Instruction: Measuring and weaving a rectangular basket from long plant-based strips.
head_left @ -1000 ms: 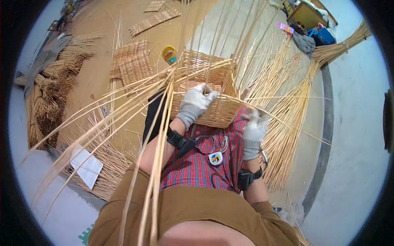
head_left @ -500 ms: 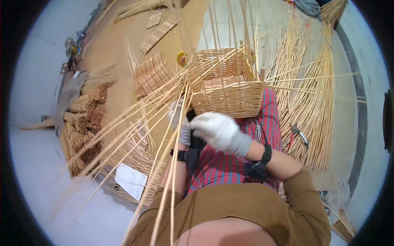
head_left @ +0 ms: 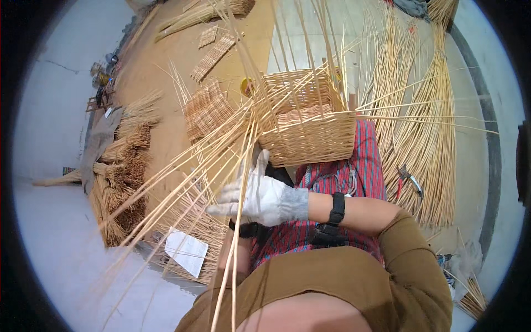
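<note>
Untidily, rods (head_left: 250, 123) bristle from the tan wicker basket (head_left: 310, 139), right hand (head_left: 261, 198) splayed, left hand's state unclear.

The right grip (head_left: 263, 197), a white-gloved hand, stretches its fingers (head_left: 221, 209) toward nine o'clock, slightly parted, with the thumb (head_left: 263, 160) up toward twelve. Its forearm (head_left: 362, 210) comes across from three o'clock, elbow (head_left: 406, 221) bent. The left forearm (head_left: 225, 255) slants toward one o'clock; the left grip falls behind the right, its state unclear.
</note>
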Demonstrator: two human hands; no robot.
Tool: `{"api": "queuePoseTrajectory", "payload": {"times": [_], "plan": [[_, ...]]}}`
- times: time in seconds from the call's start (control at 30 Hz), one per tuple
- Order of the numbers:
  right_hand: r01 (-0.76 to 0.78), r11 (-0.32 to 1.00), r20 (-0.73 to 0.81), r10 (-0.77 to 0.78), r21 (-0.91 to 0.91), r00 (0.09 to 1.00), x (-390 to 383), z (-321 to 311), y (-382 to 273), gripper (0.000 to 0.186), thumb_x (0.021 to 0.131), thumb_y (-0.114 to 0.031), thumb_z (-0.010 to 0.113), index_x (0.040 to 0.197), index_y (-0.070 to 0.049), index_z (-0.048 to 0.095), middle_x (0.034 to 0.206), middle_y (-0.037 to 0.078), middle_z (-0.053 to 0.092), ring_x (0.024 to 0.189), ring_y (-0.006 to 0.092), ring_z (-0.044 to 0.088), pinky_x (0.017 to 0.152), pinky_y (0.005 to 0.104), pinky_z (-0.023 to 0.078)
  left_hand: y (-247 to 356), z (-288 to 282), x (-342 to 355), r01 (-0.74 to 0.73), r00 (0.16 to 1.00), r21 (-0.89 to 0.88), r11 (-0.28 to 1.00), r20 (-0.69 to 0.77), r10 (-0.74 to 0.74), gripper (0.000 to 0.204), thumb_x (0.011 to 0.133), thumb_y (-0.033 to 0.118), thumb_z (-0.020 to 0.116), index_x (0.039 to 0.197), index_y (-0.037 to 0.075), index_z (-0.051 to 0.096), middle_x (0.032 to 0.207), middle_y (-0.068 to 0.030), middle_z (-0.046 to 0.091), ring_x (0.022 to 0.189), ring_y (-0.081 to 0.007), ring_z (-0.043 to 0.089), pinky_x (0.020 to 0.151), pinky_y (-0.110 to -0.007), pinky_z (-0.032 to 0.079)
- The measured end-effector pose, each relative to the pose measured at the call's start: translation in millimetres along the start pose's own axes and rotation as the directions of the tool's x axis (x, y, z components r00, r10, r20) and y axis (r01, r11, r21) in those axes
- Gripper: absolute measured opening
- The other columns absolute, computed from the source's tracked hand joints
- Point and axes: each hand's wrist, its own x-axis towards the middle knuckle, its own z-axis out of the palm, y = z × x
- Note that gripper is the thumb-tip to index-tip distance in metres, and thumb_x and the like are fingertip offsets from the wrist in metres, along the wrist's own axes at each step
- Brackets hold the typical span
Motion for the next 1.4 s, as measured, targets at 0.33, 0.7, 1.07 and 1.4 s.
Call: {"api": "queuePoseTrajectory", "payload": {"times": [0.33, 0.7, 1.07, 1.4], "plan": [[0.014, 0.994, -0.600, 0.054, 0.107, 0.798, -34, -31, 1, 0.031, 0.078, -0.020, 0.077, 0.106, -0.012, 0.067, 0.099, 0.007, 0.066, 0.091, 0.0285, 0.066, 0.080, 0.0381, 0.054, 82, 4, -22, 0.302, 0.927, -0.431, 0.851, 0.342, -0.156, 0.041, 0.101, 0.020, 0.058, 0.137, 0.002, 0.052, 0.096, -0.0078, 0.066, 0.082, -0.0182, 0.064, 0.073, -0.031, 0.057], [0.041, 0.995, -0.084, -0.034, 0.094, 0.996, 4, -86, 32, 0.025, 0.076, -0.013, 0.066, 0.101, -0.015, 0.064, 0.088, 0.012, 0.066, 0.084, 0.0336, 0.068, 0.068, 0.0431, 0.057, 38, -22, -3, -0.585, 0.793, 0.523, 0.621, 0.531, 0.299, 0.062, 0.090, 0.019, 0.068, 0.143, -0.002, 0.042, 0.127, -0.0140, 0.058, 0.114, -0.0225, 0.058, 0.095, -0.033, 0.050], [0.052, 0.529, -0.527, 0.826, 0.847, 0.201, -106, -35, 130, 0.013, 0.105, -0.014, 0.049, 0.117, -0.010, 0.051, 0.101, 0.010, 0.069, 0.093, 0.0206, 0.071, 0.068, 0.0290, 0.060, 48, 51, -23, -0.586, 0.773, 0.329, 0.740, 0.503, 0.388, 0.054, 0.092, 0.000, 0.063, 0.144, 0.009, 0.049, 0.111, -0.0121, 0.069, 0.102, -0.0197, 0.067, 0.080, -0.029, 0.055], [-0.561, 0.821, -0.749, 0.302, -0.110, 0.590, -20, -84, 147, 0.036, 0.089, 0.002, 0.059, 0.124, -0.006, 0.057, 0.109, 0.015, 0.068, 0.101, 0.0263, 0.068, 0.084, 0.0355, 0.054, 47, 101, 45, 0.039, 0.908, 0.319, 0.947, 0.385, -0.167, 0.023, 0.106, 0.028, 0.047, 0.119, 0.014, 0.060, 0.080, -0.0011, 0.060, 0.041, -0.0098, 0.052, 0.033, -0.027, 0.040]]}}
